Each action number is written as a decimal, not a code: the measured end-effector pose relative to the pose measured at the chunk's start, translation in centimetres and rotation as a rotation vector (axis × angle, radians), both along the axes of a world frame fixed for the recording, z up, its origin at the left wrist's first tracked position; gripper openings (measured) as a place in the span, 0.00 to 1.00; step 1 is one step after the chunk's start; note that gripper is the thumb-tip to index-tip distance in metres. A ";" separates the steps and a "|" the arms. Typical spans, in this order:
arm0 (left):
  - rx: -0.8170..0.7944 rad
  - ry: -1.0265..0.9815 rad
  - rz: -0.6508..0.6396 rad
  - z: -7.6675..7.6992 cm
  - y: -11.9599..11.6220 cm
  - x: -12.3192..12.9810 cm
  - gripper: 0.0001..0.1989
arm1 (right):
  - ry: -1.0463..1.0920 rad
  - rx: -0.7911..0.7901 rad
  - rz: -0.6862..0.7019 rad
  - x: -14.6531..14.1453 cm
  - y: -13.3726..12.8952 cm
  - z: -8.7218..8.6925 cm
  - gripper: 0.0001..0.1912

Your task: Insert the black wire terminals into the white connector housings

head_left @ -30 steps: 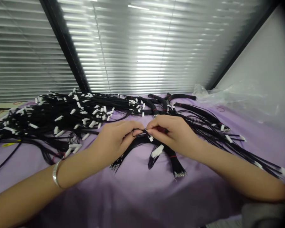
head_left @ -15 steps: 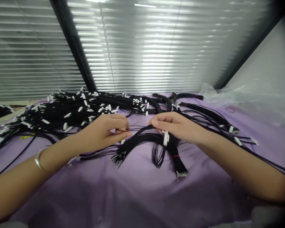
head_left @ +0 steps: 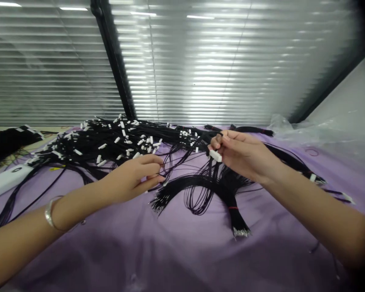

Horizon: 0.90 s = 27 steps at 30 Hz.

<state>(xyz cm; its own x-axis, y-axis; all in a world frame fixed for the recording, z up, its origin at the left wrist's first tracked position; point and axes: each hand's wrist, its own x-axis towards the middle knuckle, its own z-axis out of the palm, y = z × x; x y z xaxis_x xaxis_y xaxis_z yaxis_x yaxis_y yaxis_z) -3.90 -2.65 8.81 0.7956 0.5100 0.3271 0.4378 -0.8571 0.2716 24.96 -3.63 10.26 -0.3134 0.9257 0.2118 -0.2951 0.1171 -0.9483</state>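
Observation:
My left hand (head_left: 140, 176) pinches thin black wires near their ends, left of centre. My right hand (head_left: 243, 152), raised at centre right, is closed on black wires, with a white connector (head_left: 215, 155) hanging at its fingertips. Loose wire loops (head_left: 199, 202) droop between the two hands. Below them, a curved black wire bundle (head_left: 197, 180) with a red tie and bare silvery ends rests on the purple cloth (head_left: 182, 251).
A large heap of black wires with white connectors (head_left: 88, 142) covers the back left. At the far left lies a white box-like object (head_left: 9, 180). More tied bundles (head_left: 252, 129) and clear plastic (head_left: 322, 125) are at the back right. Window blinds stand behind.
My right hand has risen and moved right with its wires and the connector. More loose loops now hang between the hands. The camera view has shifted left.

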 end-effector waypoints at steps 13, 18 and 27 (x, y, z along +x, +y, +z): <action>0.097 -0.011 -0.021 -0.8 -1.1 -0.2 0.11 | -0.008 0.063 -0.089 -1.3 -0.6 1.1 0.18; -0.014 -0.121 0.035 -1.0 -1.2 -0.2 0.12 | 0.196 0.213 -0.278 0.4 1.7 3.6 0.28; 0.153 -0.195 0.066 -1.0 -0.8 0.2 0.12 | -0.114 0.345 -0.483 2.6 3.9 2.5 0.24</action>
<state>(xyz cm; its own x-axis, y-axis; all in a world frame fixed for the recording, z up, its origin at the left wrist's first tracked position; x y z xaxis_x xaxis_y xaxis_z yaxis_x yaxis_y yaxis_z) -3.73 -3.44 7.76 0.6762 0.4920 0.5483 0.4464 -0.8658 0.2262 27.52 0.26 12.78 0.0869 0.8529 0.5148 -0.0306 0.5188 -0.8544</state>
